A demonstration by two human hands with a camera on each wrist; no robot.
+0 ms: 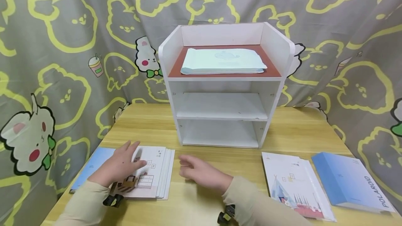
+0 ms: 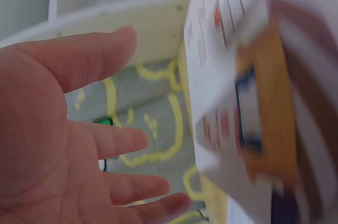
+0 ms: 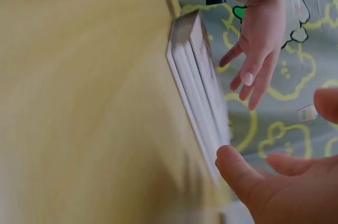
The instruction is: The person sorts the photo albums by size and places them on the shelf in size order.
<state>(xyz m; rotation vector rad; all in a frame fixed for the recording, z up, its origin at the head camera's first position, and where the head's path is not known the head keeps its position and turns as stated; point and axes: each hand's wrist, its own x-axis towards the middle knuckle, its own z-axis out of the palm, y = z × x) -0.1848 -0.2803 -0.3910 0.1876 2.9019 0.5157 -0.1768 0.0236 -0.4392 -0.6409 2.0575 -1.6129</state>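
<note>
My left hand [image 1: 120,165] hovers over a stack of white illustrated books [image 1: 154,173] at the left of the table, its fingers spread and holding nothing. In the left wrist view the palm and fingers [image 2: 121,139] stand apart from the printed cover [image 2: 222,113]. My right hand [image 1: 202,173] is just right of that stack, above the wood, with fingers loosely bent and nothing in them. Its fingertips [image 3: 229,155] appear near the stack's page edges [image 3: 195,92] in the right wrist view. A blue book [image 1: 94,166] lies partly hidden behind the left forearm.
A white shelf unit [image 1: 220,79] stands at the back centre, with a pale packet [image 1: 223,61] on its red-brown top. On the right lie more white illustrated books [image 1: 292,184] and a thick blue POLAROID book [image 1: 351,180]. A patterned curtain [image 1: 78,79] surrounds the wooden table [image 1: 144,121].
</note>
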